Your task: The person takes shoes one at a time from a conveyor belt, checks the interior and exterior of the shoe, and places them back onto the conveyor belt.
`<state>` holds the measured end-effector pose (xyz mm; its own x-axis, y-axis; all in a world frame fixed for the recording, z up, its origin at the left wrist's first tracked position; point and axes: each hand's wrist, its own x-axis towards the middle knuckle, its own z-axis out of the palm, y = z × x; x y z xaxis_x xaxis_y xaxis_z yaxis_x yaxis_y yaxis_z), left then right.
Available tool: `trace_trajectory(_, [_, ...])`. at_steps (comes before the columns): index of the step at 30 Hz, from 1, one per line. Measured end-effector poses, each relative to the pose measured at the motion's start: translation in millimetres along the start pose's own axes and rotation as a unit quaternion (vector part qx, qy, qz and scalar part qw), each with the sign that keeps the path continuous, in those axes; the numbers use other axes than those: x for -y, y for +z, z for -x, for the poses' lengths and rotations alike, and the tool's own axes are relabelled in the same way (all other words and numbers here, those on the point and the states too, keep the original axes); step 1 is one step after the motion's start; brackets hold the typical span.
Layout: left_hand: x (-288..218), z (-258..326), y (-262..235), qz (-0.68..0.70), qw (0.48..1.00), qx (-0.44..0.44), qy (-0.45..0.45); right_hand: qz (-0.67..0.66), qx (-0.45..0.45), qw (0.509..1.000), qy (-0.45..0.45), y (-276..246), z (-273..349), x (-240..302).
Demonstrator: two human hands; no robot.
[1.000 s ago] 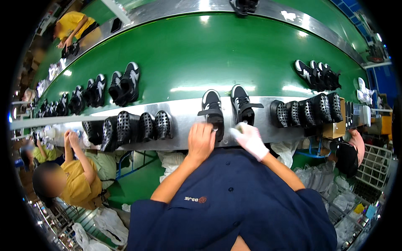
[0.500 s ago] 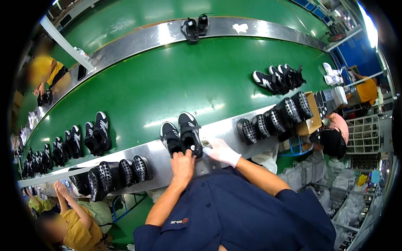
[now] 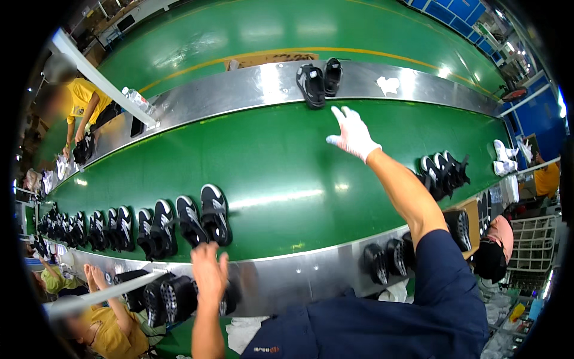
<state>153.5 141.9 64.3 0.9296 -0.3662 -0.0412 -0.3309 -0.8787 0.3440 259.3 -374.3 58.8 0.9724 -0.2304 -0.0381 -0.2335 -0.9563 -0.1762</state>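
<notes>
A bare hand, my left hand (image 3: 209, 272), is just behind the heels of a pair of black sneakers (image 3: 204, 218) with white trim on the green belt. Its fingers point forward and the thumb stands apart; whether a fingertip touches a heel I cannot tell. My right hand (image 3: 354, 134), in a white glove, is stretched far across the belt (image 3: 269, 155) with its fingers spread and nothing in it. Beyond its fingertips, apart from them, another pair of black shoes (image 3: 312, 87) stands on the far metal ledge (image 3: 239, 90).
More black sneakers (image 3: 107, 230) line the belt to the left, others (image 3: 442, 173) to the right. Black studded shoe forms (image 3: 382, 263) stand along the near metal edge, also at left (image 3: 170, 299). A white post (image 3: 98, 78) rises at far left. Several people work nearby.
My right hand has left the near sneakers and reached far forward over the belt. The near pair is now farther left on the belt, my left hand behind it. The view has shifted.
</notes>
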Motion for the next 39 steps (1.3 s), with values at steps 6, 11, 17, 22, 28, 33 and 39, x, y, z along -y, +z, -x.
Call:
trace_trajectory(6, [-36, 78, 47, 0.199, 0.973, 0.094, -0.069, 0.147, 0.021, 0.989, -0.008, 33, -158, -8])
trace_trajectory(11, [-49, 86, 57, 0.223, 0.959, 0.137, -0.109, 0.145, 0.105, 0.984, 0.023, 39, -207, -37])
trace_trajectory(17, [-68, 66, 54, 0.231, 0.967, 0.094, -0.060, 0.096, 0.113, 0.980, -0.135, 64, -136, -8])
trace_trajectory(22, [-87, 59, 49, 0.214, 0.973, 0.079, -0.018, -0.010, 0.194, 0.959, -0.208, 54, 91, 74])
trace_trajectory(28, [-96, 88, 55, 0.192, 0.981, 0.039, -0.002, -0.013, 0.328, 0.922, -0.204, 43, 308, 154])
trace_trajectory(33, [-122, 101, 49, 0.078, 0.992, 0.009, 0.098, -0.040, 0.284, 0.941, -0.180, 67, 390, 173])
trace_trajectory(39, [-165, 107, 72, 0.012, 0.970, 0.034, 0.240, -0.136, 0.087, 0.982, -0.102, 42, 452, 162])
